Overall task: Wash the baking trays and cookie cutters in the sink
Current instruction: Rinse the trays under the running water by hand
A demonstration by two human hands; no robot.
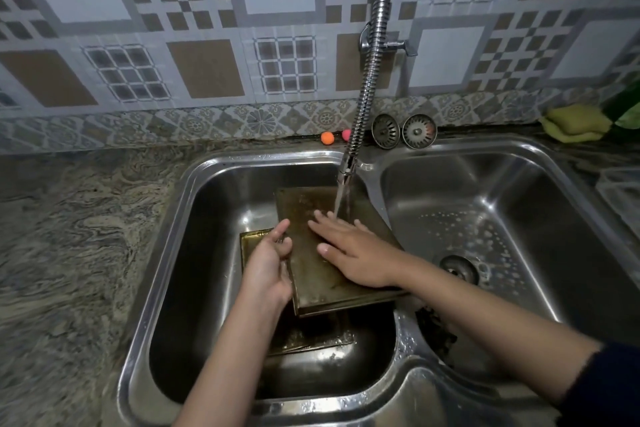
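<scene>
Water from the faucet (349, 163) runs over a stained baking tray (322, 263) tilted in the left basin of the sink (162, 253), washing judged barely begun: grime remains, a second tray (252, 239) waits beneath, no cookie cutters visible. Left hand (268, 263) clamps the tray's left edge; right hand (360, 253) lies flat, fingers spread, on its face.

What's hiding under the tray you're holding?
Another baking tray lies in the sink beneath the held tray. Only its edges show; its middle is covered, so anything on it stays hidden.
</scene>
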